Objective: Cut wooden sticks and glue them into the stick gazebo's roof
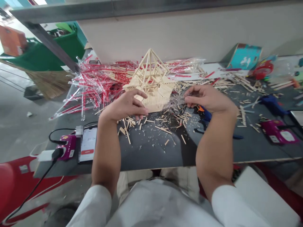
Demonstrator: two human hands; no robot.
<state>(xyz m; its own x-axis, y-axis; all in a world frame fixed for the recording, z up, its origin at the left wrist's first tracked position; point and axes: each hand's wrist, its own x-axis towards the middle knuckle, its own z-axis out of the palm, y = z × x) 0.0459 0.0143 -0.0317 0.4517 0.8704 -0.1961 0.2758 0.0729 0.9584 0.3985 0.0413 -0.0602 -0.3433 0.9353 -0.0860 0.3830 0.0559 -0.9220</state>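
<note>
A model built of pale wooden sticks (150, 71) stands on the dark table, with a pointed open frame above a slatted base. At its left front edge is my left hand (125, 105), fingers apart and curved, with nothing visible in them. Whether it touches the base, I cannot tell. To the right of the model, my right hand (209, 98) pinches a crumpled piece of clear plastic film (175, 102) between thumb and fingers. The film hangs by the base's right front corner. Short cut sticks (163, 129) and crumbs lie scattered below both hands.
Red-and-clear plastic wrappers (94, 85) with sticks pile up at the back left. A phone (88, 143) and a purple power socket (68, 146) with cables sit left. Another purple socket (279, 131), a blue tool (272, 105) and a teal box (245, 56) stand right.
</note>
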